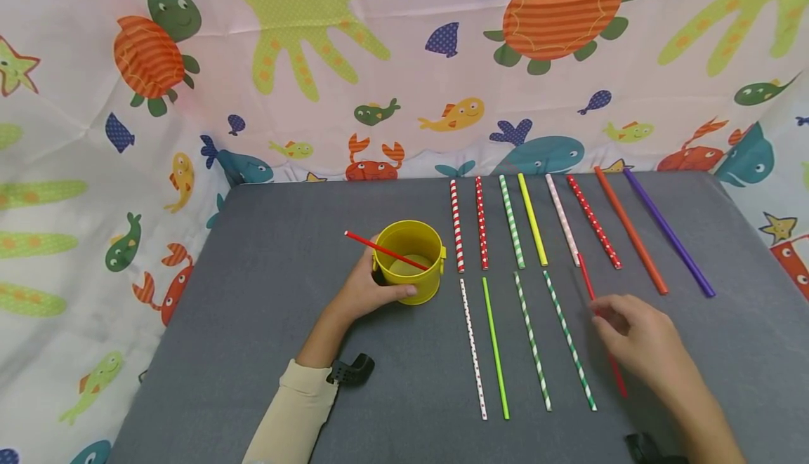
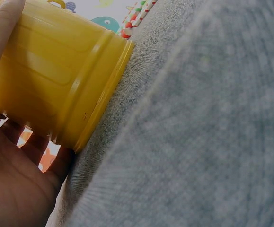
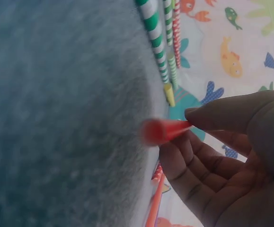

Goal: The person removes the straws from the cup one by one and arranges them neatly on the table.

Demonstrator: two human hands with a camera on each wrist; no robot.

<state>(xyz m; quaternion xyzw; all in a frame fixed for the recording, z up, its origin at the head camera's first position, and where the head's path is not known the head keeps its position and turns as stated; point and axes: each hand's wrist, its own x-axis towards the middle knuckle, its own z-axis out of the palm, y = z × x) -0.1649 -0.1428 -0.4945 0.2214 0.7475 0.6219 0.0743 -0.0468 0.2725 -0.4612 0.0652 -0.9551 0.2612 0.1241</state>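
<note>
My left hand grips a small yellow bucket around its side, thumb in front. The left wrist view shows the bucket between thumb and fingers, its base by the grey cloth. One red straw leans inside the bucket, its upper end sticking out over the left rim. At the right, my right hand pinches another red straw near its middle between thumb and fingertips. In the right wrist view this straw points toward the camera, with the thumb on it.
Paper straws lie in two rows on the grey table. The back row includes a yellow straw, an orange straw and a purple straw. A lime green straw and striped ones lie in front. A patterned curtain hangs behind.
</note>
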